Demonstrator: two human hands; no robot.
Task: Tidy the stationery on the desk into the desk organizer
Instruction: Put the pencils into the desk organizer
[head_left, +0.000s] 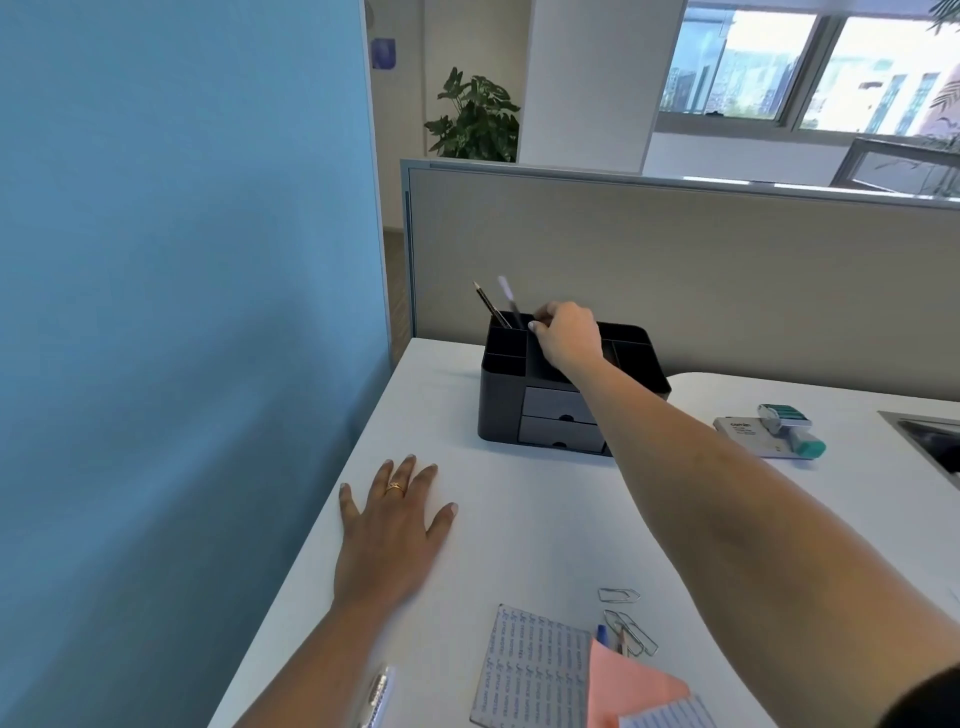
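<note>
Desk organizer (550, 415) | right hand (569, 338) above | white box (748, 434) reads "camlin"

Black organizer (501, 410); white desk (519, 519); pink notes (628, 686).

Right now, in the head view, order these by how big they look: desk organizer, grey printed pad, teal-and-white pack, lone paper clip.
1. desk organizer
2. grey printed pad, though nearer the camera and partly covered
3. teal-and-white pack
4. lone paper clip, clearly smallest
Nearness may flatter the pad over the pack.
</note>
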